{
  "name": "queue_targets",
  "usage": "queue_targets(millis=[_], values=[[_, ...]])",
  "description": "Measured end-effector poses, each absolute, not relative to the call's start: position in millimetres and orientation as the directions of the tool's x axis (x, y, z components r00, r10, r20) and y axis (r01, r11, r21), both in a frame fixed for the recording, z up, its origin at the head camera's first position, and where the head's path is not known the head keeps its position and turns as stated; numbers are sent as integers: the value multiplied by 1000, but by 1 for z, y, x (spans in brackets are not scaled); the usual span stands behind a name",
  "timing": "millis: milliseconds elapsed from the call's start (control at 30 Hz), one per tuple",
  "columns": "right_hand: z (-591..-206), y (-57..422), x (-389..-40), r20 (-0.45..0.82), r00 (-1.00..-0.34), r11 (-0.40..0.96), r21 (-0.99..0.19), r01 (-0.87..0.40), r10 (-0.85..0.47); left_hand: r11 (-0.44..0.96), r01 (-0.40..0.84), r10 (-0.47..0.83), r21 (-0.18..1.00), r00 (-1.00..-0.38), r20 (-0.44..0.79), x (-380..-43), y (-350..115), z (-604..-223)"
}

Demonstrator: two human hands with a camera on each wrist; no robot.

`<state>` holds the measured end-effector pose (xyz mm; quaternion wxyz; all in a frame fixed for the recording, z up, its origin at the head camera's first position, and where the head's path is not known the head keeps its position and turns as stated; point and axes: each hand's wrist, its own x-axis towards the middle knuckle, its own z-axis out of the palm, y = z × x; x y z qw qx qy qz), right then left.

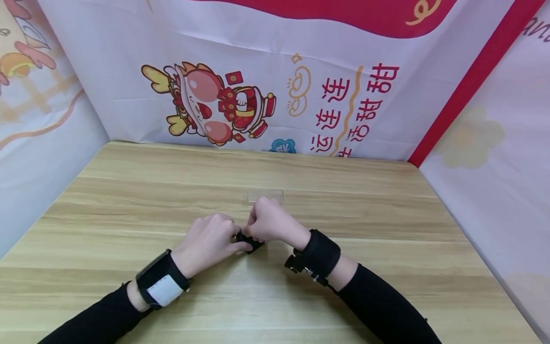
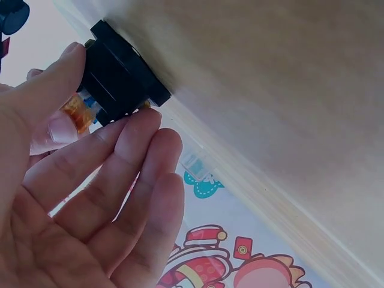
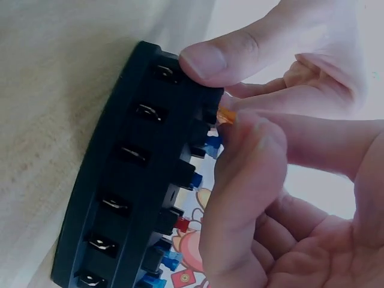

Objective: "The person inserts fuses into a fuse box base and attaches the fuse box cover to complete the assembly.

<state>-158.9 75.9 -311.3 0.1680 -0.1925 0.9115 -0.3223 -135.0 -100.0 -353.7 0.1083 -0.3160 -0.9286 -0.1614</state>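
A black fuse block (image 1: 252, 245) stands on the wooden table between both hands. In the right wrist view, the block (image 3: 114, 174) shows a row of metal terminals along its side. Blue fuses (image 3: 171, 259) and a red fuse (image 3: 182, 224) sit in its slots. My left hand (image 1: 210, 242) holds the block by one end, thumb on one side and fingertips on the other. With thumb and forefinger my right hand (image 1: 273, 222) pinches an orange fuse (image 2: 78, 112) at the slot nearest that end. The pinching fingers hide most of this fuse in the right wrist view.
A clear plastic box (image 1: 275, 195) lies on the table (image 1: 343, 191) just beyond the right hand. Printed cloth walls (image 1: 240, 43) close off the back and both sides. Each wrist wears a black strap (image 1: 320, 253).
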Motion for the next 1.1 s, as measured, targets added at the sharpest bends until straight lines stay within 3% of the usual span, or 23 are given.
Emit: queue_targets(millis=[867,1100], values=[[-311,69,-161,-200,-855,771,-563,-299,-478,753,612,546,241,-786,290,-134,-100,-354],[-310,69,-160,-242,-858,782,-569,-254,-454,751,617,550,238,-782,291,-135,-99,-355]])
